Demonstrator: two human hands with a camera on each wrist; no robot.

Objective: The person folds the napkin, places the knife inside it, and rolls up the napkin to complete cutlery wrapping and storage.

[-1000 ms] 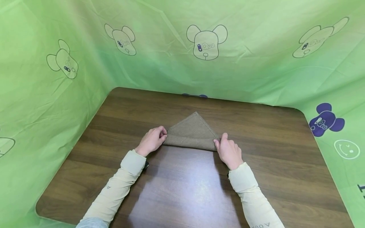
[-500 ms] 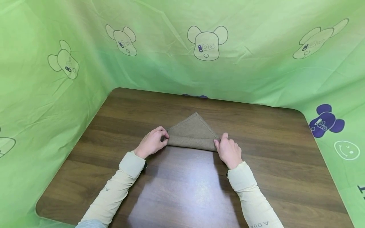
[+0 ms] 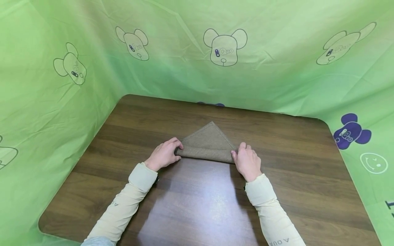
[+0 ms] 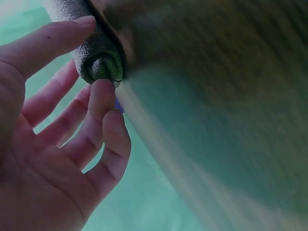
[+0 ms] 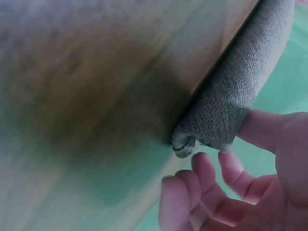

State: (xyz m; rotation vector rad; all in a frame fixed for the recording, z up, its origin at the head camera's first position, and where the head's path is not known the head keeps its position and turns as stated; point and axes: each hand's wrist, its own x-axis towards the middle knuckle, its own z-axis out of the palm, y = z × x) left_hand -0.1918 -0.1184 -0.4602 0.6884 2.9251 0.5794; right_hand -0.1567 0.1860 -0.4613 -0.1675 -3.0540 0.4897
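A grey-brown cloth (image 3: 209, 136) lies near the middle of the table, its near edge rolled into a tube and its far part a flat triangle with a stitched hem. My left hand (image 3: 163, 154) holds the roll's left end, thumb and index finger apart around it. In the left wrist view the thumb lies along the rolled cloth (image 4: 98, 50), and a fingertip touches its spiral end. At the other end, my right hand (image 3: 247, 162) holds the roll between thumb and fingers. The right wrist view shows a loose fold at that end of the cloth (image 5: 224, 91).
The wooden table (image 3: 295, 143) has rounded corners. Green fabric (image 3: 172, 68) with printed bear heads hangs around its back and sides. A bright reflection lies on the tabletop between my forearms.
My left thumb and index finger have spread from a close pinch to a wider hold around the roll's left end. My right hand has stayed nearly still on the cloth.
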